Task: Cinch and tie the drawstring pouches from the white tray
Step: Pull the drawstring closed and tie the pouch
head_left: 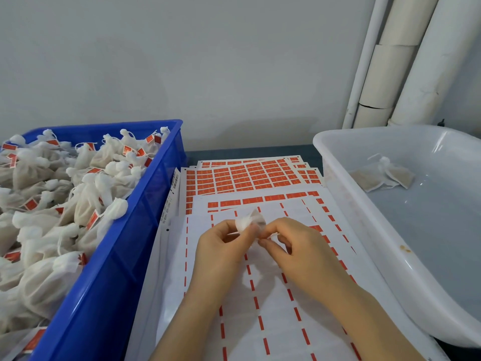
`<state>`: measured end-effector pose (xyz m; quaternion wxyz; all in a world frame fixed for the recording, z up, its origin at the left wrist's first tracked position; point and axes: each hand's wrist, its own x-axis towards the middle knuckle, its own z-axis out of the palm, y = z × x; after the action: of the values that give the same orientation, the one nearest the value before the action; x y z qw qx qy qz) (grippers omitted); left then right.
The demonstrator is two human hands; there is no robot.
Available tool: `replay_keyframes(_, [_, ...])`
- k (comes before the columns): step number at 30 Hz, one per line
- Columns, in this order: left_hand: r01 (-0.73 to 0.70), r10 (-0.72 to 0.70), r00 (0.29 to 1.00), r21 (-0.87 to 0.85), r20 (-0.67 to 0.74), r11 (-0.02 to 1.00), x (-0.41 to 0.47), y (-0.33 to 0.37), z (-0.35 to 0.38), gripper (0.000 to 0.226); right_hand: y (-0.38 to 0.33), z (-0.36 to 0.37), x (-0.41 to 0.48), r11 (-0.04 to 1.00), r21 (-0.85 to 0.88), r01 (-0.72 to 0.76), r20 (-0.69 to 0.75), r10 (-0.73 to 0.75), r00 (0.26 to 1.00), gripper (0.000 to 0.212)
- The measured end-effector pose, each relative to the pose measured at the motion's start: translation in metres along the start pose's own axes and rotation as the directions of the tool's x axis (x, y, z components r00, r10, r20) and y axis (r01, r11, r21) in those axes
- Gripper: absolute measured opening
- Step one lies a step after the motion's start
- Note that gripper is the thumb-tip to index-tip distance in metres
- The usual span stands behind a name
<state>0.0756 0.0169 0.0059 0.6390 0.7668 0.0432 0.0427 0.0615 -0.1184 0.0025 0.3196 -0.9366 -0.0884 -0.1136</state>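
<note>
A small white mesh drawstring pouch (251, 220) is held above the label sheets in the middle of the table. My left hand (221, 248) pinches its gathered top from the left. My right hand (294, 243) pinches it from the right, fingertips meeting those of the left; the string itself is too thin to make out. The white tray (346, 204) stands on the right. Two flat pouches with brownish filling (382, 174) lie near its far end.
A blue crate (135, 230) on the left is heaped with several tied white pouches bearing red tags (78, 194). Sheets of red stickers (247, 175) and peeled backing sheets (273, 295) cover the table between crate and tray. White pipes (406, 61) run up the wall at back right.
</note>
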Motion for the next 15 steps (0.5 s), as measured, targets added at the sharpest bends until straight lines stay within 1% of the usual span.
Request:
replay_keyframes(5, [-0.071, 0.075, 0.997, 0.132, -0.025, 0.989, 0.001, -0.005, 0.001, 0.01, -0.001, -0.002, 0.001, 1.0, 0.016, -0.013, 0.007, 0.013, 1.0, 0.009])
replay_keyframes(9, [-0.119, 0.13, 0.991, 0.248, -0.028, 0.961, 0.003, -0.009, 0.0, 0.018, 0.0, -0.001, 0.002, 1.0, 0.006, 0.01, 0.008, -0.01, 1.0, 0.008])
replay_keyframes(12, [-0.18, 0.188, 0.982, 0.339, 0.008, 0.923, 0.002, -0.011, 0.001, 0.022, 0.001, 0.001, 0.001, 0.997, -0.022, 0.078, -0.012, -0.078, 0.997, 0.012])
replay_keyframes(15, [-0.299, 0.297, 0.953, 0.381, 0.067, 0.875, 0.0, -0.013, 0.001, 0.03, 0.0, 0.002, 0.0, 0.993, 0.008, 0.12, -0.012, -0.119, 0.993, 0.008])
